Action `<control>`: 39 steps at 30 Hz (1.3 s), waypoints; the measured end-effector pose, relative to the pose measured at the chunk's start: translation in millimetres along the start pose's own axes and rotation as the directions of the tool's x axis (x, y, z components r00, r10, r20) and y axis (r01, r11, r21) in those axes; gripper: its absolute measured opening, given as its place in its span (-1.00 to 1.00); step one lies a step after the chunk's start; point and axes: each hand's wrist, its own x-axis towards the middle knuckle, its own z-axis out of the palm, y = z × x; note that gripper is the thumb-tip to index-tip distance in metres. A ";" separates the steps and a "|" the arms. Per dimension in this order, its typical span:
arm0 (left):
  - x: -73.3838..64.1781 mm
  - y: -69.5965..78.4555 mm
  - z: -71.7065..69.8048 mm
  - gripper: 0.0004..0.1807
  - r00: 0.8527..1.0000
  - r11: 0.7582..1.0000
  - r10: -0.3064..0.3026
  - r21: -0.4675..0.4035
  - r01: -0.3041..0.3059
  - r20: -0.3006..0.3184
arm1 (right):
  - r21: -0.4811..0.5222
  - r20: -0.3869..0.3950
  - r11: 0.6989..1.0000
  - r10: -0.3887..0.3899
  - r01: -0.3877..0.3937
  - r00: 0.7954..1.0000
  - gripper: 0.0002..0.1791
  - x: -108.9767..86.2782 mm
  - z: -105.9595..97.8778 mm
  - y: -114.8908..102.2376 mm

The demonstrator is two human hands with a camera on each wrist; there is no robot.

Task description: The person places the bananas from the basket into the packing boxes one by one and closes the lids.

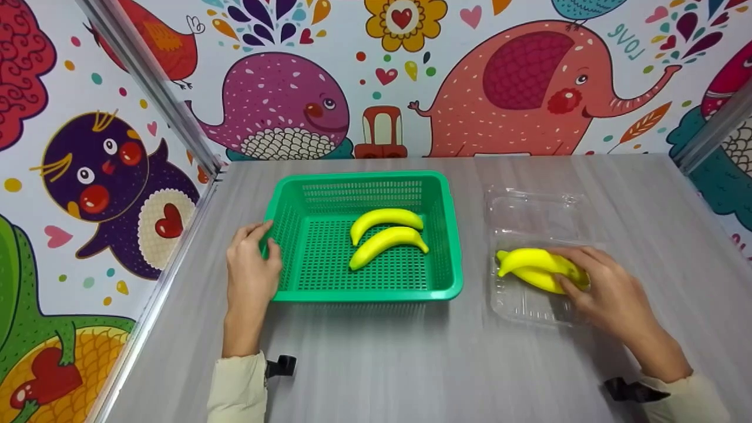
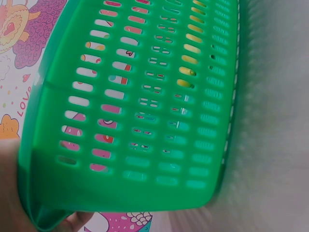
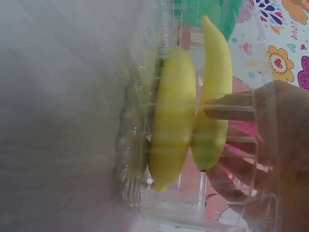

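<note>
My left hand (image 1: 252, 273) grips the left rim of a green plastic basket (image 1: 364, 295); in the left wrist view, fingertips (image 2: 77, 221) show below the rim corner. Two yellow bananas (image 1: 388, 244) lie on the basket floor, towards its right side. On the right, a clear plastic box (image 1: 517, 308) lies with its lid folded back. Inside it, my right hand (image 1: 611, 294) pinches the upper banana (image 3: 215, 137) near one end between thumb and fingers. A second banana (image 3: 174, 116) lies right beside it, lower in the box, partly covered by the held one.
Both containers stand on a grey wood-grain table (image 1: 376, 364). Behind and to the left rise panels printed with cartoon animals (image 1: 285, 106), joined by a metal corner post (image 1: 158, 88). Dark straps or mounts (image 1: 282, 365) sit at both sleeve cuffs.
</note>
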 end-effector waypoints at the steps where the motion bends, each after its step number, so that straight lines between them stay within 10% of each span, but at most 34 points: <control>1: 0.0 0.1 0.0 -0.56 1.000 1.000 -0.001 0.000 0.001 0.000 | 0.001 0.003 1.000 0.003 -0.003 1.000 -0.39 -0.2 0.2 0.6; 39: -0.1 -1.4 0.4 -0.56 1.000 1.000 0.008 -0.012 -0.008 -0.001 | -0.015 -0.039 1.000 -0.023 0.023 0.999 -0.44 1.6 0.4 4.9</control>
